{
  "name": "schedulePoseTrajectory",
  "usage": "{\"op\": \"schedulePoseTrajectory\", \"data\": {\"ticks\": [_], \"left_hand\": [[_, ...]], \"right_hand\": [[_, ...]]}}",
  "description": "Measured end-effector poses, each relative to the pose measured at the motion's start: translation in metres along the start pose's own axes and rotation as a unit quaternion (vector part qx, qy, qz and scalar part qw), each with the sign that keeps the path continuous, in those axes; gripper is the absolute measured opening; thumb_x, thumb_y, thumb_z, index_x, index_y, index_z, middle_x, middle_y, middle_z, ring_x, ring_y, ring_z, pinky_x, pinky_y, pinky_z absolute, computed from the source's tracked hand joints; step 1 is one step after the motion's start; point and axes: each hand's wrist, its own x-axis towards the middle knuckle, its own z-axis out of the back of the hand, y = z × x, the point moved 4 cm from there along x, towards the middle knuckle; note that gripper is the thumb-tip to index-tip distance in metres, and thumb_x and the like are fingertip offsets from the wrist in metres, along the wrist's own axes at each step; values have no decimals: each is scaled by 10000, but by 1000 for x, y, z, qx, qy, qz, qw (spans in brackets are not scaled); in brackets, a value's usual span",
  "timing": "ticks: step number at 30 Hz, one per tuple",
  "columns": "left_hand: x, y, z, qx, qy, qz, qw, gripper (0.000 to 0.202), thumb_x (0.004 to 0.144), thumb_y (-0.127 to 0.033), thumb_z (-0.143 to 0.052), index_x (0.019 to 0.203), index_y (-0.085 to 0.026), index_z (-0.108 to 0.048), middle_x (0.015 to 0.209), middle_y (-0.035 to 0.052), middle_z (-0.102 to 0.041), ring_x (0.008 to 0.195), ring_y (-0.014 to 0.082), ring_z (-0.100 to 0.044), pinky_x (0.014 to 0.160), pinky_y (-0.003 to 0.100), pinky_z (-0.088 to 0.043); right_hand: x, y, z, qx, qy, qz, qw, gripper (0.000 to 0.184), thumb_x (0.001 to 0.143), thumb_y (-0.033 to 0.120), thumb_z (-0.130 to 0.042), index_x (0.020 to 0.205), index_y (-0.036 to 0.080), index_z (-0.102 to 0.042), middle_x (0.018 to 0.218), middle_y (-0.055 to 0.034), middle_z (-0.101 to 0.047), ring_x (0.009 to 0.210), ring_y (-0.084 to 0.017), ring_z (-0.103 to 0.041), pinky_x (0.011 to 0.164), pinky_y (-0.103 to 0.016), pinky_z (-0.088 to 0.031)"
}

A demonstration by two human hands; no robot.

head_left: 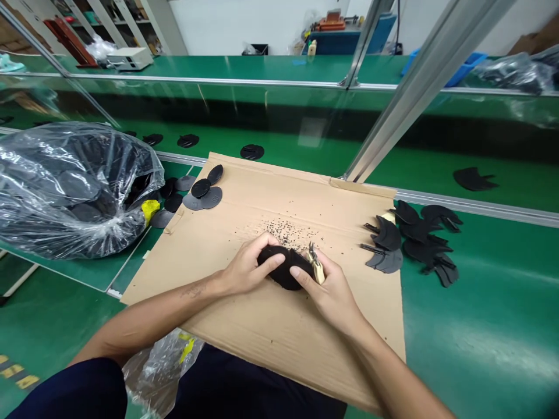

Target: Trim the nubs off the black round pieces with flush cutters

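My left hand (250,266) grips the left side of a flat, rounded black part (283,270), thumb on top. My right hand (332,291) pinches the part's right side with its thumb and also holds small pliers (317,269) with cream-coloured handles. The metal jaws of the pliers point away from me, beside the part. Under and beyond the hands lies a sheet of cardboard (209,311), strewn with small black scraps (286,231). Several round black pieces (205,195) rest at its far left corner.
A large clear plastic bag (74,186) of black pieces stands on the left. Notched black parts (421,233) are piled at the right, partly on the cardboard. A slanted metal post (393,116) rises beyond the cardboard. More black discs (252,152) lie on the green surface behind.
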Motion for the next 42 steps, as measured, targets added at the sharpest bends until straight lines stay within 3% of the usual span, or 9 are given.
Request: {"op": "schedulePoseTrajectory", "data": {"ticks": [4,9,18,28,34,37,42], "left_hand": [[-1,2,-2,20,5,14,1000,237,968,-432,-555,928,-201,-529,792,-3,-600,709,141,-560,665,261,-459],[-3,-4,-5,53,20,-29,998,213,968,-403,-556,1055,-209,-550,879,11,-657,762,149,-610,703,265,-485],[-7,-1,-2,41,-41,-2,998,241,963,-446,-556,1006,-209,-547,804,1,-641,688,148,-593,634,265,-472],[-7,-2,-1,15,-50,-38,998,155,965,-359,-574,978,-208,-541,919,43,-682,853,177,-653,780,300,-507],[-7,2,-4,54,-41,-18,997,214,967,-416,-562,1001,-205,-546,818,6,-656,709,150,-619,662,269,-488],[-8,1,-4,65,-61,-40,995,244,976,-443,-541,1017,-203,-557,847,23,-676,739,158,-642,691,275,-511],[-7,-5,-4,73,-85,-134,985,177,979,-370,-561,1037,-203,-583,844,32,-681,746,155,-647,702,271,-528]], "right_hand": [[-1,0,-5,27,28,-11,999,370,854,532,-714,1014,208,-637,959,-39,-678,889,-221,-616,796,-326,-529],[-1,-2,-6,12,10,-8,1000,337,849,517,-718,904,201,-613,831,-2,-601,768,-174,-552,713,-289,-500],[-3,-1,-7,1,-2,2,1000,329,869,518,-699,893,206,-598,824,-10,-593,771,-180,-534,698,-296,-491],[-2,0,-5,1,-17,14,1000,335,871,529,-698,912,209,-610,847,-20,-620,787,-193,-557,721,-304,-500],[-3,-1,-5,-13,-19,35,999,284,888,480,-681,890,210,-593,824,-8,-589,774,-182,-537,711,-290,-479],[-3,0,-5,-39,-25,49,998,268,898,466,-666,868,212,-583,807,-6,-580,767,-183,-530,703,-290,-469],[-4,4,-6,-45,-19,62,997,246,911,451,-648,895,214,-582,831,-15,-600,788,-191,-553,726,-299,-481]]}}
